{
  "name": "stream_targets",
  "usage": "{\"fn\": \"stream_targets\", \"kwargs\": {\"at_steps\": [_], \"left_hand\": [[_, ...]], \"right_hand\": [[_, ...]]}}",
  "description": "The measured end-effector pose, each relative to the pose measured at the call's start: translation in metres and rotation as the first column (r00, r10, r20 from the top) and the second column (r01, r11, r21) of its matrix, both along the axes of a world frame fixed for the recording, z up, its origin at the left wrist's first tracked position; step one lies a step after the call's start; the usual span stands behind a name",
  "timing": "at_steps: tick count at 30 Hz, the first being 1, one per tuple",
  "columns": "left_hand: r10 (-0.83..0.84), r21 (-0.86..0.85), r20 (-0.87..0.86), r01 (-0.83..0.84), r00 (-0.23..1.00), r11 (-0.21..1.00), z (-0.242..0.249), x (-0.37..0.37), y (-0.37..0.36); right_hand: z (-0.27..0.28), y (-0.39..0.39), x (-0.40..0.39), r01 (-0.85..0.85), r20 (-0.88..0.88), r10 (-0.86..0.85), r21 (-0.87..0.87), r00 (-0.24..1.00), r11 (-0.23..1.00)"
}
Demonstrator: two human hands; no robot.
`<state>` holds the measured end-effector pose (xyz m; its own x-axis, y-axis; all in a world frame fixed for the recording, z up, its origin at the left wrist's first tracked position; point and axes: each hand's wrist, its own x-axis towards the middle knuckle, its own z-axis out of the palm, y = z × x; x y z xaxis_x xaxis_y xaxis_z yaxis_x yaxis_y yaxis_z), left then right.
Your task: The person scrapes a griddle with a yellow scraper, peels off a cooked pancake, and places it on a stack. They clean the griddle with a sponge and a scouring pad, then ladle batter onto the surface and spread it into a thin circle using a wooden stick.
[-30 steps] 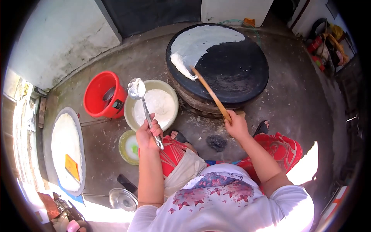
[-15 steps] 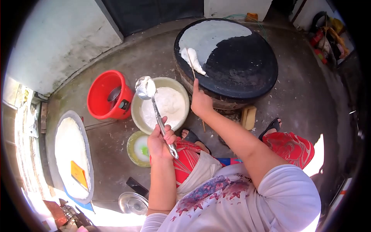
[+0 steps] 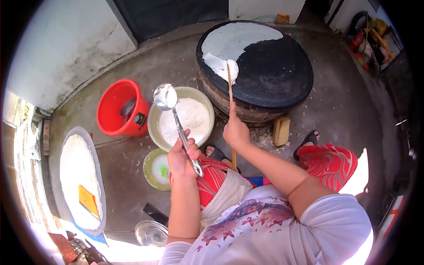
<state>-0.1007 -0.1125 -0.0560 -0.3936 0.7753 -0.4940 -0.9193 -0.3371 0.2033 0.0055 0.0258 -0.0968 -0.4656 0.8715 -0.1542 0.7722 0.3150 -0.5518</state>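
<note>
My left hand [image 3: 182,159] is closed around the handle of a metal ladle [image 3: 179,126]. White batter fills the ladle's bowl, which hangs above the edge of a pale basin [image 3: 211,128] of white batter [image 3: 192,117]. In my right hand [image 3: 236,132] is a long, thin wooden stick [image 3: 230,90], the index finger stretched along it. The stick's far end presses into a lump of wet batter [image 3: 234,73] on the round black griddle [image 3: 278,70]. A thin greyish-white layer [image 3: 234,37] covers the griddle's far left part.
Left of the basin stands a red bucket [image 3: 106,121] with a metal item inside. Below the basin is a small yellowish bowl [image 3: 148,176] with whitish liquid. A tray [image 3: 100,185] of white flat sheets holds an orange scraper [image 3: 88,199]. A metal lid [image 3: 150,232] lies nearby.
My right hand has drawn back slightly and the stick's tip has swung to the right, bringing the batter lump with it. The left hand and ladle stay nearly still.
</note>
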Motion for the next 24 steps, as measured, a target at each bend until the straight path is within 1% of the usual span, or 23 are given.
{"fn": "stream_targets", "kwargs": {"at_steps": [1,2,4,5,6,8,9,10,12,13,14,16,18,20,22,24], "left_hand": [[0.016,-0.013,-0.024,-0.016,1.0,1.0,0.002,0.001,0.001],[0.027,-0.032,-0.05,-0.029,0.998,0.999,0.002,0.003,0.001],[0.023,-0.045,-0.041,-0.025,0.999,0.999,0.002,0.004,0.001],[0.026,-0.044,-0.032,-0.027,0.999,0.999,0.003,0.003,0.002],[0.022,-0.046,-0.039,-0.024,0.999,0.999,0.005,0.001,0.001],[0.011,-0.039,0.003,-0.011,1.0,0.999,0.006,0.001,0.0],[0.005,-0.032,0.007,-0.005,1.0,0.999,0.005,0.002,0.001],[0.001,-0.034,-0.015,-0.002,1.0,0.999,0.003,0.0,0.001],[0.0,-0.048,-0.036,-0.002,0.999,0.999,0.003,0.001,0.0],[0.019,-0.056,-0.048,-0.022,0.999,0.998,0.003,0.002,0.001],[0.036,-0.064,-0.063,-0.04,0.997,0.997,0.004,0.004,0.002],[0.029,-0.068,-0.047,-0.032,0.998,0.997,0.005,0.005,0.004],[0.02,-0.068,-0.031,-0.022,0.999,0.997,0.007,0.003,0.005],[-0.003,-0.071,-0.012,0.002,1.0,0.997,0.004,0.002,0.005],[-0.012,-0.07,-0.016,0.01,1.0,0.998,0.001,0.0,0.008],[0.001,-0.09,-0.032,-0.004,0.999,0.996,0.0,0.002,0.009]], "right_hand": [[0.016,-0.008,-0.003,-0.007,0.056,0.011,-0.065,0.998,0.998],[0.004,-0.008,-0.013,-0.006,0.059,0.011,-0.072,0.998,0.997],[-0.032,0.009,-0.039,-0.139,0.092,0.127,0.149,0.988,0.979],[-0.036,0.019,-0.046,-0.076,0.071,0.066,0.15,0.995,0.986],[-0.03,0.019,-0.041,-0.072,0.064,0.063,0.149,0.996,0.986],[-0.014,0.023,-0.016,0.023,0.065,-0.023,0.0,0.998,1.0],[-0.025,0.015,0.0,0.049,-0.005,-0.049,0.087,0.999,0.995],[-0.018,0.004,0.008,0.052,-0.004,-0.052,0.095,0.999,0.994],[-0.006,-0.018,0.022,0.037,0.025,-0.037,-0.001,0.999,0.999],[-0.012,-0.022,0.016,0.011,-0.041,-0.012,-0.01,0.999,1.0],[-0.024,-0.017,0.004,-0.048,0.0,0.048,0.056,0.999,0.997],[-0.036,0.001,-0.012,-0.072,0.052,0.067,0.12,0.996,0.99],[-0.036,0.014,0.004,0.043,0.015,-0.045,0.12,0.999,0.992],[-0.026,0.006,0.033,0.059,0.025,-0.063,0.14,0.998,0.988],[-0.009,-0.013,0.057,0.054,0.027,-0.054,0.011,0.998,0.998],[-0.018,-0.021,0.05,0.042,0.039,-0.043,0.014,0.998,0.999]]}}
